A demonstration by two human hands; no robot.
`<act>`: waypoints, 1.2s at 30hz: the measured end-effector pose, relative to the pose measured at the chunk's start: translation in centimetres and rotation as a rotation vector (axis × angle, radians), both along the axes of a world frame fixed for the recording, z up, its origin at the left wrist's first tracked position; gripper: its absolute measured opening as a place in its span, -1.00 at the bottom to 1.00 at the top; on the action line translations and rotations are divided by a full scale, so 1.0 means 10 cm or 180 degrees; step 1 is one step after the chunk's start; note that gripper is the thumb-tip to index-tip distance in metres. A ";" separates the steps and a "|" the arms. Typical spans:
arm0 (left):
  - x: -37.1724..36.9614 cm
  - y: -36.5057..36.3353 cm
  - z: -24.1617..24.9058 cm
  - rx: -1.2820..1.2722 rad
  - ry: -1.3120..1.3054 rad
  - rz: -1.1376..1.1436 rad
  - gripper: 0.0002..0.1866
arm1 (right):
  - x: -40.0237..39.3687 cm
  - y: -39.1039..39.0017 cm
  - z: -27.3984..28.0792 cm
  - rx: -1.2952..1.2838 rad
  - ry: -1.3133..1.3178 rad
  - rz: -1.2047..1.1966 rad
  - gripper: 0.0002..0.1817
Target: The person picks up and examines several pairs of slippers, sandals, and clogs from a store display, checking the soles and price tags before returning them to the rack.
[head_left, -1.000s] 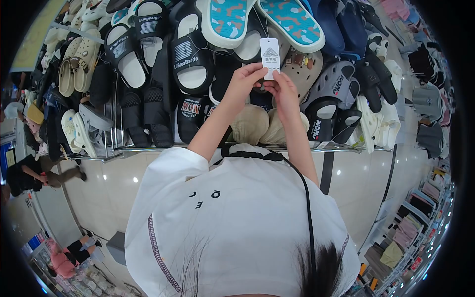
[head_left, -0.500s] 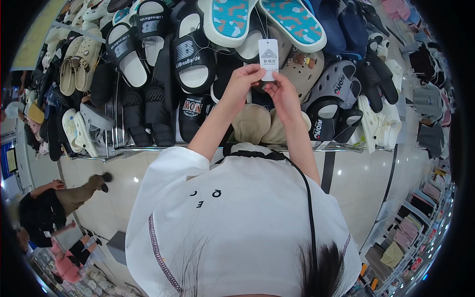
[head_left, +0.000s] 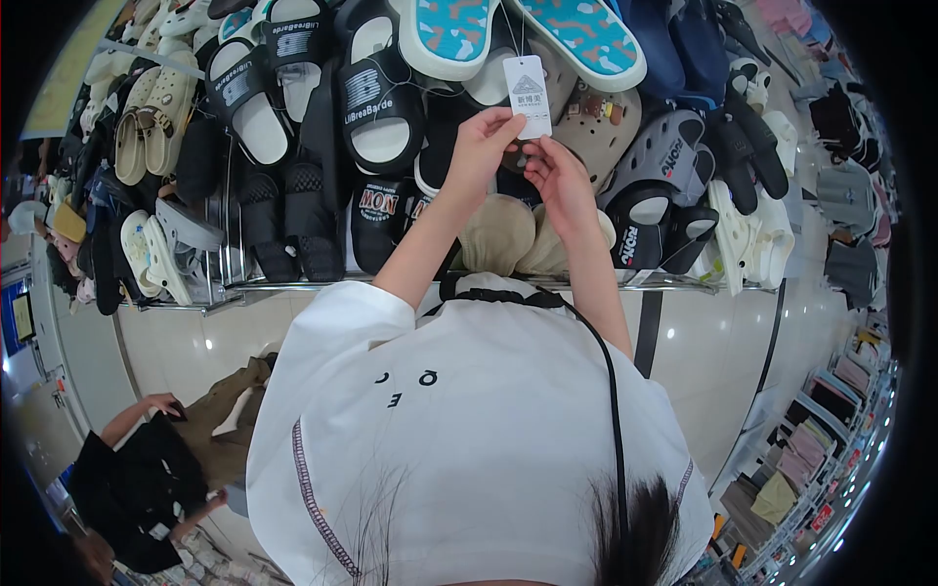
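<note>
Just below the teal-patterned slippers (head_left: 447,37), the left hand (head_left: 481,146) pinches a white tag (head_left: 528,95), seemingly steadying it; the right hand (head_left: 562,181) curls farther below, hold unclear. Turning it likely calls for gentle fingers.

A shop; slippers (head_left: 376,115) massed on display; a printed hang tag (head_left: 528,96); folded garments (head_left: 805,451).

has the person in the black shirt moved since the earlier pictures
Yes. The person has moved down and to the right in the view, farther below the shoe rack's metal rail, which has barely shifted.
</note>
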State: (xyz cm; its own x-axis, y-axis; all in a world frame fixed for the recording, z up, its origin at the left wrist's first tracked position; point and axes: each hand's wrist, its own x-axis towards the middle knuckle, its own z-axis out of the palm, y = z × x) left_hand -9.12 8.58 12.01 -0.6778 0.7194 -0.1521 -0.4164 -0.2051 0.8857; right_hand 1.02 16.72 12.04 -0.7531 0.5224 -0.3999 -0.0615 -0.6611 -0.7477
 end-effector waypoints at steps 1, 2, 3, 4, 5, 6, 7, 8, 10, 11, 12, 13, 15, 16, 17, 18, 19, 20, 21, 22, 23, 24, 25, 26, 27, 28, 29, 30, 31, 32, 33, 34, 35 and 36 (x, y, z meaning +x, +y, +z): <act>0.00 0.01 0.01 -0.0003 -0.0002 0.0000 -0.76 | 0.01 0.00 -0.02 0.0071 0.0006 0.0012 -0.80; -0.01 0.02 0.02 0.0048 -0.0037 0.0082 -0.77 | 0.02 0.00 -0.04 0.0142 0.0012 0.0024 -0.79; -0.02 0.03 0.02 0.0099 -0.0070 0.0163 -0.77 | 0.03 -0.01 -0.03 0.0140 0.0013 0.0021 -0.79; -0.03 0.03 0.02 0.0097 -0.0069 0.0156 -0.77 | 0.05 -0.02 -0.02 0.0195 -0.0008 0.0025 -0.79; -0.05 0.03 0.01 0.0031 -0.0041 0.0195 -0.78 | 0.06 -0.02 -0.02 0.0253 -0.0026 0.0028 -0.78; -0.07 0.04 0.01 -0.0035 -0.0015 0.0233 -0.78 | 0.07 -0.03 -0.02 0.0253 -0.0023 0.0017 -0.78; -0.08 0.05 0.00 -0.0036 -0.0012 0.0223 -0.78 | 0.08 -0.03 -0.02 0.0236 -0.0013 -0.0031 -0.77; -0.10 0.06 -0.02 -0.0064 0.0075 0.0236 -0.78 | 0.09 -0.03 -0.02 0.0218 -0.0003 -0.0079 -0.77; -0.13 0.08 -0.05 -0.0095 0.0165 0.0241 -0.77 | 0.12 -0.05 0.01 0.0288 0.0015 -0.0126 -0.77; -0.14 0.09 -0.07 -0.0130 0.0218 0.0274 -0.77 | 0.14 -0.05 0.04 0.0361 0.0032 -0.0165 -0.77; -0.16 0.10 -0.09 -0.0163 0.0274 0.0305 -0.78 | 0.16 -0.06 0.07 0.0360 0.0038 -0.0177 -0.77; -0.19 0.12 -0.12 -0.0165 0.0281 0.0289 -0.78 | 0.18 -0.07 0.11 0.0394 0.0053 -0.0230 -0.78; -0.24 0.13 -0.17 -0.0282 0.0242 0.0249 -0.70 | 0.26 -0.09 0.14 0.0427 0.0074 -0.0319 -0.78; -0.25 0.13 -0.18 -0.0278 0.0254 0.0214 -0.70 | 0.31 -0.09 0.14 0.0466 0.0121 -0.0359 -0.78; -0.27 0.12 -0.19 -0.0476 0.0431 0.0278 -0.66 | 0.37 -0.09 0.15 0.0503 0.0169 -0.0407 -0.79; -0.28 0.11 -0.19 -0.0677 0.0610 0.0335 -0.62 | 0.44 -0.11 0.16 0.0498 0.0176 -0.0457 -0.79; -0.28 0.09 -0.18 -0.0680 0.0626 0.0279 -0.62 | 0.52 -0.12 0.18 0.0484 0.0159 -0.0594 -0.79; -0.27 0.07 -0.17 -0.0752 0.0637 0.0295 -0.61 | 0.60 -0.14 0.19 0.0468 0.0140 -0.0739 -0.80; -0.24 0.04 -0.15 -0.0821 0.0649 0.0300 -0.59 | 0.69 -0.15 0.19 0.0461 0.0143 -0.0818 -0.80; -0.18 0.01 -0.14 -0.0877 0.0710 0.0338 -0.64 | 0.79 -0.17 0.18 0.0568 0.0086 -0.1042 -0.80; -0.15 -0.04 -0.18 -0.0877 0.0725 0.0243 -0.64 | 0.90 -0.19 0.16 0.0671 0.0021 -0.1274 -0.81; -0.12 -0.10 -0.26 -0.0869 0.0914 0.0115 -0.65 | 1.00 -0.22 0.14 0.0692 -0.0092 -0.1512 -0.81; -0.07 -0.14 -0.27 -0.0857 0.1101 -0.0017 -0.67 | 1.11 -0.24 0.09 0.0679 -0.0109 -0.1612 -0.81; 0.01 -0.19 -0.28 -0.1059 0.1453 0.0027 -0.72 | 1.23 -0.26 0.02 0.0619 -0.0177 -0.1823 -0.81; 0.07 -0.23 -0.28 -0.1048 0.1462 -0.0073 -0.72 | 1.34 -0.30 -0.02 0.0560 -0.0246 -0.2031 -0.81; 0.12 -0.27 -0.30 -0.1171 0.1911 -0.0156 -0.73 | 1.42 -0.35 -0.04 0.0505 -0.0374 -0.2265 -0.81; 0.17 -0.31 -0.30 -0.1278 0.2365 -0.0236 -0.74 | 1.51 -0.39 -0.07 0.0498 -0.0395 -0.2360 -0.81; 0.21 -0.35 -0.24 -0.1459 0.2307 -0.0550 -0.77 | 1.61 -0.44 -0.11 0.0460 -0.0523 -0.2518 -0.80; 0.23 -0.35 -0.27 -0.1440 0.2317 -0.0639 -0.77 | 1.69 -0.49 -0.14 0.0411 -0.0652 -0.2669 -0.79; 0.26 -0.37 -0.33 -0.1173 0.2880 -0.0661 -0.77 | 1.76 -0.55 -0.17 0.0384 -0.0676 -0.2751 -0.79; 0.29 -0.37 -0.33 -0.0873 0.3437 -0.0666 -0.77 | 1.82 -0.59 -0.20 0.0370 -0.0689 -0.2846 -0.79; 0.34 -0.37 -0.31 -0.0990 0.3383 -0.0873 -0.77 | 1.87 -0.62 -0.22 0.0367 -0.0693 -0.2933 -0.79; 0.37 -0.36 -0.28 -0.0963 0.3393 -0.0930 -0.77 | 1.91 -0.64 -0.23 0.0357 -0.0700 -0.2992 -0.79; 0.40 -0.35 -0.26 -0.0959 0.3694 -0.0879 -0.76 | 1.95 -0.66 -0.24 0.0364 -0.0753 -0.3020 -0.78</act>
